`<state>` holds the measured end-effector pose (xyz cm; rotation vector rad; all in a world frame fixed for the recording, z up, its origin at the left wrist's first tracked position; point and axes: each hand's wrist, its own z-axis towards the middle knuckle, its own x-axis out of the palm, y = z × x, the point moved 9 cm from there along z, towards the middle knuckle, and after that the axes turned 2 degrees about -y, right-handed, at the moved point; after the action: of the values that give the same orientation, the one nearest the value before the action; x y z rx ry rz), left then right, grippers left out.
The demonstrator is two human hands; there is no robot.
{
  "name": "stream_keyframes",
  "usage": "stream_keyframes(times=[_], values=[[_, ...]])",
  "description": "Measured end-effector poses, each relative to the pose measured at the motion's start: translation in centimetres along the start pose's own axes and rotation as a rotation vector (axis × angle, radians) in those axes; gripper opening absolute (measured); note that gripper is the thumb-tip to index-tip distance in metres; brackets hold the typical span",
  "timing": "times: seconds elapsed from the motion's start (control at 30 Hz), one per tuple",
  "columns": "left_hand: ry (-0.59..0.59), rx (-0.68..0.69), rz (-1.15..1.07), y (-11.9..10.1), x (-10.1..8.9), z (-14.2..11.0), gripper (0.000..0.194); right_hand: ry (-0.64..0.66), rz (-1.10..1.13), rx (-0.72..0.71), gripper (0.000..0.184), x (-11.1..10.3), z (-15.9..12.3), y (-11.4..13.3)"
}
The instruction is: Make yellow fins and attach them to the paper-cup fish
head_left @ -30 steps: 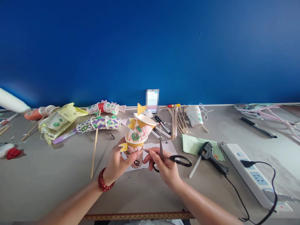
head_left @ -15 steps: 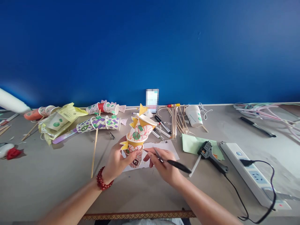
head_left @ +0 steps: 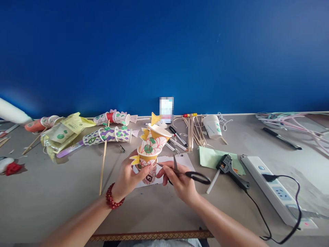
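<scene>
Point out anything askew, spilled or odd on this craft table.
The white paper cup by the blue wall lies tipped on its side beside the scattered wooden sticks. The black glue gun lies flat, its tip over the pale green paper sheet.

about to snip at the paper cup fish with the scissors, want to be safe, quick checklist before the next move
1. Left hand has firm hold of the cup fish: ok, fingers wrap its lower cup.
2. Right hand controls the scissors: ok, blades open, one tip at the lower cup.
3. Left thumb clear of the blades: cannot tell, it sits very close to the tip.
4. Glue gun out of the way: ok, lying on the table to the right.
5. Glue gun's cord away from the right forearm: ok, it runs toward the power strip.
</scene>
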<state>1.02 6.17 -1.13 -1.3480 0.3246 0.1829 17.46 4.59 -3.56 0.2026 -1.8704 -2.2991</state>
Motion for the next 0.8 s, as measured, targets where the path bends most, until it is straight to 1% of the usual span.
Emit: stream_keyframes(times=[0.03, 0.1, 0.17, 0.2, 0.27, 0.3, 0.33, 0.37, 0.43, 0.5, 0.53, 0.6, 0.67, 0.7, 0.77, 0.8], values=[[0.043, -0.069, -0.083, 0.5, 0.3, 0.1, 0.026, 0.043, -0.131, -0.126, 0.024, 0.1, 0.0, 1.1], [0.118, -0.192, -0.226, 1.2, 0.7, 0.1, 0.029, 0.114, -0.398, -0.386, 0.026, 0.4, -0.1, 3.3], [0.194, -0.276, -0.32, 1.6, 1.3, 0.1, 0.03, 0.174, -0.59, -0.58, 0.031, 0.9, -0.3, 4.7], [0.225, -0.298, -0.355, 1.6, 1.5, 0.1, 0.03, 0.197, -0.649, -0.637, 0.032, 1.0, -0.4, 5.1], [0.249, -0.305, -0.381, 1.6, 1.7, 0.1, 0.03, 0.219, -0.688, -0.672, 0.033, 1.1, -0.3, 5.3], [0.24, -0.296, -0.369, 1.5, 1.6, 0.1, 0.03, 0.216, -0.658, -0.654, 0.032, 1.0, -0.3, 5.3], [0.22, -0.279, -0.343, 1.4, 1.4, 0.2, 0.03, 0.206, -0.598, -0.605, 0.031, 0.8, -0.2, 5.0], [0.194, -0.255, -0.303, 1.3, 1.3, 0.2, 0.03, 0.19, -0.515, -0.521, 0.029, 0.6, 0.0, 4.5], [0.134, -0.181, -0.189, 0.9, 0.8, 0.1, 0.03, 0.137, -0.299, -0.279, 0.024, 0.2, 0.4, 2.7], [0.056, -0.083, -0.036, 0.3, 0.2, 0.0, 0.031, 0.068, -0.057, -0.03, 0.025, 0.0, 0.3, 0.3], [0.015, -0.033, 0.046, -0.1, -0.1, 0.0, 0.031, 0.032, 0.051, 0.057, 0.027, 0.1, 0.2, -0.6], [-0.059, 0.057, 0.171, -0.8, -0.7, -0.2, 0.03, -0.026, 0.19, 0.177, 0.032, 0.4, 0.0, -1.9], [-0.094, 0.11, 0.225, -1.1, -0.9, -0.3, 0.026, -0.053, 0.238, 0.23, 0.038, 0.6, 0.0, -2.5], [-0.092, 0.117, 0.225, -1.0, -0.9, -0.4, 0.024, -0.055, 0.241, 0.237, 0.039, 0.7, 0.0, -2.5], [-0.055, 0.088, 0.183, -0.4, -0.6, -0.3, 0.021, -0.041, 0.199, 0.191, 0.038, 0.6, 0.1, -1.9], [-0.029, 0.063, 0.149, 0.0, -0.4, -0.3, 0.021, -0.023, 0.133, 0.129, 0.034, 0.5, 0.2, -1.2]])
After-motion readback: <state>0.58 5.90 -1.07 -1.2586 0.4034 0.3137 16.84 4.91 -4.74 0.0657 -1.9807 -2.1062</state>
